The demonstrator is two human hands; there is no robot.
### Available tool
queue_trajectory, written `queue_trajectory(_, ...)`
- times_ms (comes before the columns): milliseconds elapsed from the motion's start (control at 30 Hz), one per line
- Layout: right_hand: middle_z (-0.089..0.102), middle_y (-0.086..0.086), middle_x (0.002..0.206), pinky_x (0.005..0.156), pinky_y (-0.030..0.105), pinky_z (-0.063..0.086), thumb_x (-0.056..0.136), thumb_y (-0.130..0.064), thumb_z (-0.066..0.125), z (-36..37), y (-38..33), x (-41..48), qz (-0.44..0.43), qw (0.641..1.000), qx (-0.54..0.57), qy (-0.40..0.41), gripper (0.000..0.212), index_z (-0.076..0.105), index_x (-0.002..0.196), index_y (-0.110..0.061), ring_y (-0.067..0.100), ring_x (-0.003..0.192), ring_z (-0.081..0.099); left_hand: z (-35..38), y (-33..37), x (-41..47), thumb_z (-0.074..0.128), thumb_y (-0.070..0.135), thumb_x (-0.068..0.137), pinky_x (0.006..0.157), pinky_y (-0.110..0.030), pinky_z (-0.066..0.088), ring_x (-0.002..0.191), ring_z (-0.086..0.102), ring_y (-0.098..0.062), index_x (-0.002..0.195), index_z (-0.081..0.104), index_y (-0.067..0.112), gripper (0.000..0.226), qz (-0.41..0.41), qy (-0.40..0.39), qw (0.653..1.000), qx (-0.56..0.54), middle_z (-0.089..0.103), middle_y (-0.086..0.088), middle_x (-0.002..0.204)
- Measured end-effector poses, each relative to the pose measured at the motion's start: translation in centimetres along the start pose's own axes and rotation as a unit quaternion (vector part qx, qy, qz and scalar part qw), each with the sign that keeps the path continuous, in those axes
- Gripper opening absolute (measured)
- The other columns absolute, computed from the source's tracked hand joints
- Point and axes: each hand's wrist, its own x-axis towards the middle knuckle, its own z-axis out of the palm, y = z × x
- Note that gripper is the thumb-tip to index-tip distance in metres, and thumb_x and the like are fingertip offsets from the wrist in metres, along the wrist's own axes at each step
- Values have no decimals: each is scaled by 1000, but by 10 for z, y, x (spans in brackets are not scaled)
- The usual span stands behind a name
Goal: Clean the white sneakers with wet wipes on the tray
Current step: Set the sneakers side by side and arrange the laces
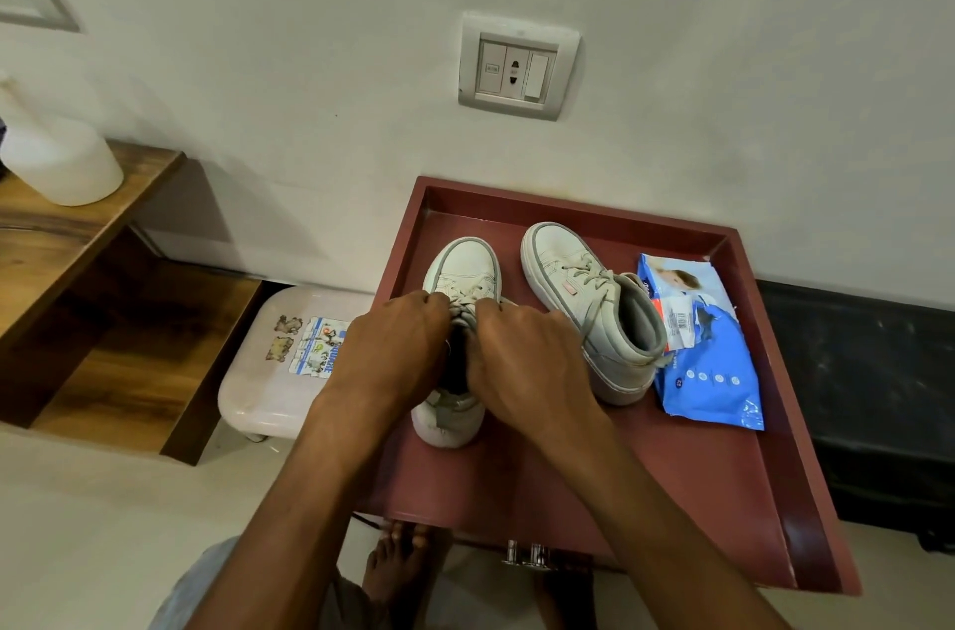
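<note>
Two white sneakers stand on a dark red tray (723,500), toes toward the wall. On the left sneaker (465,268), my left hand (398,345) and my right hand (522,355) both rest over the lace area, fingers curled onto the laces near the tongue. Most of that shoe's opening is hidden by my hands. The right sneaker (594,309) stands free beside them. A blue wet wipes pack (708,371) lies flat on the tray to its right, touching the shoe's heel side.
The tray sits against a white wall with a socket plate (517,66). A pale plastic stool (279,366) stands left of the tray, beside a wooden shelf (77,237) bearing a white spray bottle (57,154). My bare feet (398,567) are below the tray's front edge.
</note>
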Motion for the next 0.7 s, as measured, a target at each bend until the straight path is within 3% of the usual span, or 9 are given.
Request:
queue_trajectory(100, 70, 6, 100, 64, 33, 39, 95, -30, 47, 4, 0, 0, 16, 999, 39, 5, 23, 59, 106, -13, 27, 87, 67, 0, -3, 0, 60, 24, 95, 77, -34, 56, 100, 65, -23, 125, 54, 16, 31, -1, 1, 1000, 6, 63, -3, 122)
queue_trajectory(233, 69, 8, 102, 67, 36, 48, 99, -36, 44, 15, 1, 4, 12, 997, 77, 17, 29, 58, 111, -13, 26, 87, 66, -1, -7, 0, 61, 24, 94, 81, -37, 57, 99, 65, -24, 125, 55, 14, 33, -17, -13, 1000, -11, 63, -6, 119)
queue_trajectory(400, 68, 6, 101, 72, 41, 53, 96, -42, 47, 21, 4, 10, 18, 989, 146, -6, 31, 58, 107, -16, 25, 89, 63, -5, -12, 3, 56, 21, 94, 72, -37, 48, 101, 62, -30, 118, 56, 10, 26, -50, -22, 998, -26, 62, -10, 118)
queue_trajectory(600, 64, 1, 102, 77, 40, 51, 92, -50, 53, 5, 19, 14, 15, 981, 178, -80, 34, 56, 103, -19, 22, 93, 60, -14, -20, -2, 62, 41, 91, 95, -47, 49, 131, 40, -32, 140, 42, 14, 60, -78, -50, 994, -54, 50, -8, 142)
queue_trajectory(700, 67, 5, 104, 82, 41, 50, 97, -42, 50, -6, 36, 16, 41, 974, 188, -122, 29, 60, 106, -16, 26, 98, 61, -15, -25, -2, 63, 49, 91, 95, -47, 49, 127, 43, -29, 140, 44, 17, 61, -74, -55, 992, -81, 53, -7, 137)
